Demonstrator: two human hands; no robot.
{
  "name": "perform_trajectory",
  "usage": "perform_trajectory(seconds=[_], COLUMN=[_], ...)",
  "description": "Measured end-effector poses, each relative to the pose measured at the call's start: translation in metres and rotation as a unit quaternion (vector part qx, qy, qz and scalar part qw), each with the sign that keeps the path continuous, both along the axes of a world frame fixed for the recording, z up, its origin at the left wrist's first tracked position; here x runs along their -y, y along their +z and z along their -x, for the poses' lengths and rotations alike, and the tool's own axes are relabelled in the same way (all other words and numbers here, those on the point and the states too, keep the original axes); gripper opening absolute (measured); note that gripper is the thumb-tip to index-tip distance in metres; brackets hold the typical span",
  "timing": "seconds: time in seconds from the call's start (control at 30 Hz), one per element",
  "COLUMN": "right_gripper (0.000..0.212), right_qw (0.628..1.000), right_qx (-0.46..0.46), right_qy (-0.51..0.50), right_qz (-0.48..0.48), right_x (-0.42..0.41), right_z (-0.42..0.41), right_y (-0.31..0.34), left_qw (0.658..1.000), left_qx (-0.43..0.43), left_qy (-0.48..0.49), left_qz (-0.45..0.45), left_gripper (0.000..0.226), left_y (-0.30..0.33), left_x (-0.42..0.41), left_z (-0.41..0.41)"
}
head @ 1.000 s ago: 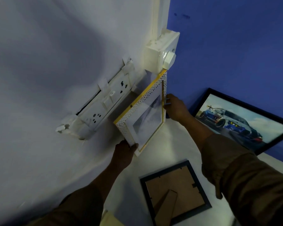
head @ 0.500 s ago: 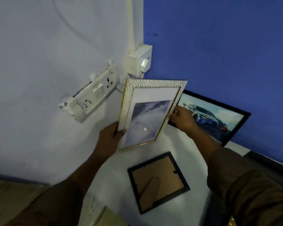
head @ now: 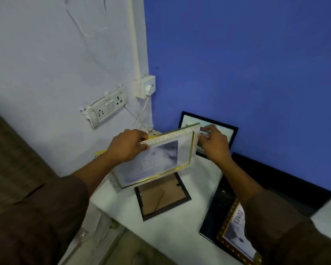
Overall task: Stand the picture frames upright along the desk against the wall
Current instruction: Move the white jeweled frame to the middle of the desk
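Observation:
I hold a white-and-gold textured picture frame [head: 157,161] in the air above the white desk [head: 161,232], turned landscape and tilted face up. My left hand [head: 126,146] grips its top-left edge and my right hand [head: 214,144] grips its top-right corner. Below it a dark frame [head: 162,197] lies face down, brown backing and stand showing. A black-framed car picture [head: 225,129] leans upright against the blue wall behind my right hand. A gold ornate frame [head: 235,232] lies flat at the right, partly hidden by my sleeve.
A socket and switch panel [head: 107,108] hangs loose from the white wall, with a white switch box [head: 144,88] and wires near the corner. A black flat object [head: 224,199] lies under the gold frame. The desk's front edge runs diagonally at lower left.
The white-and-gold frame has turned from portrait to landscape and come down away from the wall. My left hand shifted to its top edge, and the view has pulled back.

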State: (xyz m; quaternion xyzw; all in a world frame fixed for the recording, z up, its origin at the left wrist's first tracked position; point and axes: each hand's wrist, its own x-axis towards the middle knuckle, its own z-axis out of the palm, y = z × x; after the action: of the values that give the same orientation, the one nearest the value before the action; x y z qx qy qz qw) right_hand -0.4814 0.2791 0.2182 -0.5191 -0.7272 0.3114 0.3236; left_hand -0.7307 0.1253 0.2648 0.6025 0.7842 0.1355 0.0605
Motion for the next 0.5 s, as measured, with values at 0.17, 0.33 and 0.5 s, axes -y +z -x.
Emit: perform_trajectory(seconds=[0.17,0.33,0.5], right_gripper=[0.038,0.045,0.027], right_qw=[0.972,0.902,0.933], right_qx=[0.103,0.275,0.231], right_qy=[0.13,0.271,0.19], right_qz=[-0.164,-0.192,-0.202], right_x=[0.052,0.11,0.152], right_z=[-0.031,-0.052,-0.086], right_y=[0.046,0.062,0.058], left_qw=[0.99,0.98,0.975], left_qx=[-0.107,-0.145,-0.165], left_qy=[-0.073,-0.125,-0.148], left_qz=[0.059,0.054,0.008], left_gripper=[0.026,0.032,0.035], left_y=[0.025,0.048,0.06], left_x=[0.017,0.037,0.069], left_z=[-0.049,-0.101,-0.143])
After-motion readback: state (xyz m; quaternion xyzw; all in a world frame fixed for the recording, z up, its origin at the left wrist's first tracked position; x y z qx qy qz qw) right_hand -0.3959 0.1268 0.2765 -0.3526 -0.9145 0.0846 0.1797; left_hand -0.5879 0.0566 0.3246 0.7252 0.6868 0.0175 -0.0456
